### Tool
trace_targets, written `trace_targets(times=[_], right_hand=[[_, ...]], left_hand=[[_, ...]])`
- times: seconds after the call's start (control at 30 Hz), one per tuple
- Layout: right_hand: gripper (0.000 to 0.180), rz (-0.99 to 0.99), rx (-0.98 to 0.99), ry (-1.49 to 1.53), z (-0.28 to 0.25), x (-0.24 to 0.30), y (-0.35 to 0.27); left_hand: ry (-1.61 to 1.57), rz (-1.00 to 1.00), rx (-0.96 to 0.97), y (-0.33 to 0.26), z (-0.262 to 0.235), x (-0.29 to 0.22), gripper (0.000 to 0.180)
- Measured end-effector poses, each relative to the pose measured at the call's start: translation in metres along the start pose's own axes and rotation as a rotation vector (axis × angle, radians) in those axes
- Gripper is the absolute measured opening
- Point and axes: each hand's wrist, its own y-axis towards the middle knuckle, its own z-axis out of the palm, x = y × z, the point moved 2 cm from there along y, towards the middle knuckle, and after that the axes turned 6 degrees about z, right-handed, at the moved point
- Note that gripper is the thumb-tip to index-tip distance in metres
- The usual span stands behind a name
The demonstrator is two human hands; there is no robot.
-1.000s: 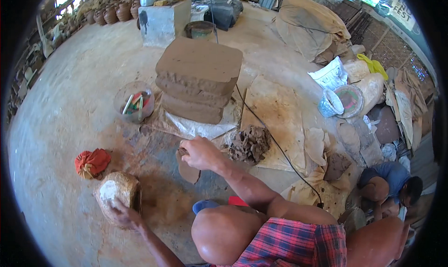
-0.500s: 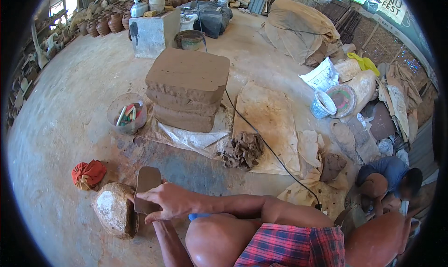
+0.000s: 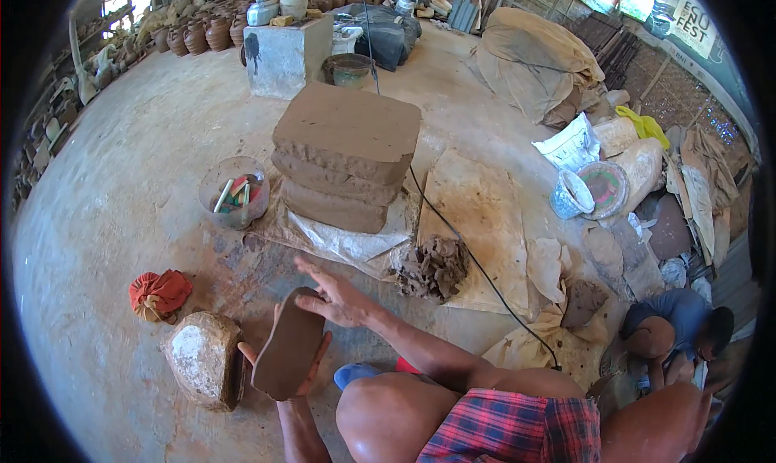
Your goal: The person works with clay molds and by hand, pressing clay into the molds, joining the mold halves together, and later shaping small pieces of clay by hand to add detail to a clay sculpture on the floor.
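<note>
A flat, elongated slab of brown clay [image 3: 291,346] rests tilted in my left hand [image 3: 314,367]. That hand grips it from beneath, with fingers and thumb showing at both edges. My right hand [image 3: 343,300] is at the slab's upper end, its thumb against the clay and its other fingers stretched out and apart. Just left of the slab, a pale, rounded stone-like block [image 3: 194,358] sits on the floor. Beside that block lies a red and tan cloth bundle [image 3: 162,295].
Ahead stands a big stacked clay block [image 3: 347,152] on sheeting. Torn clay scraps [image 3: 434,269] lie beside it, and a black cable [image 3: 461,236] crosses the mat [image 3: 477,220]. A clear tub [image 3: 234,192] of coloured pieces stands left. Another person [image 3: 671,325] crouches at right.
The clay slab has moved right, away from the rounded block, and turned to show its broad face. My right hand has lifted and opened out from across the slab to its upper end.
</note>
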Motion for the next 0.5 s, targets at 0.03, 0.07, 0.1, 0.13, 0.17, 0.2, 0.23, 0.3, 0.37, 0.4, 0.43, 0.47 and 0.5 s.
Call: trace_targets(times=[0.03,0.07,0.1,0.13,0.17,0.2,0.23,0.3,0.37,0.4,0.43,0.47,0.5], right_hand=[[0.07,-0.093,0.023,-0.061,0.0,0.007,0.0],[0.07,-0.097,0.025,-0.065,-0.004,0.012,0.0],[0.064,-0.063,0.116,-0.12,-0.008,0.015,-0.002],[0.057,-0.027,0.208,-0.176,-0.013,0.018,-0.003],[0.057,-0.026,0.21,-0.183,-0.019,0.019,-0.003],[0.052,-0.03,0.229,-0.167,-0.025,0.019,-0.004],[0.047,-0.031,0.25,-0.146,-0.027,0.019,-0.003],[0.046,-0.013,0.284,-0.151,-0.025,0.015,0.005],[0.043,-0.001,0.321,-0.187,-0.008,0.01,0.018],[0.04,0.012,0.326,-0.221,0.001,0.009,0.024],[0.037,0.033,0.352,-0.256,0.008,0.005,0.026],[0.033,0.004,0.373,-0.191,0.015,0.024,0.027],[0.028,0.055,0.373,-0.148,0.011,0.016,0.028]], left_hand=[[-0.049,-0.013,-0.032,-0.001,0.001,0.002,0.109],[-0.099,-0.026,-0.065,-0.002,0.001,0.004,0.111],[-0.101,-0.022,-0.061,-0.003,-0.001,0.005,0.111],[-0.035,-0.023,-0.034,-0.004,-0.004,0.005,0.113],[0.027,-0.028,-0.007,-0.003,-0.005,0.008,0.114],[0.019,-0.023,-0.007,-0.001,-0.006,0.011,0.114],[0.045,-0.039,0.001,-0.001,-0.004,0.011,0.116],[0.073,-0.03,-0.012,-0.002,-0.005,0.005,0.118],[-0.009,-0.07,-0.109,-0.007,-0.013,-0.009,0.121],[0.073,-0.086,-0.061,-0.008,-0.018,-0.018,0.122],[0.144,-0.096,-0.036,-0.008,-0.025,-0.023,0.123],[0.017,-0.133,-0.127,-0.015,-0.017,-0.037,0.124],[0.03,-0.15,-0.133,-0.016,-0.032,-0.037,0.125]])
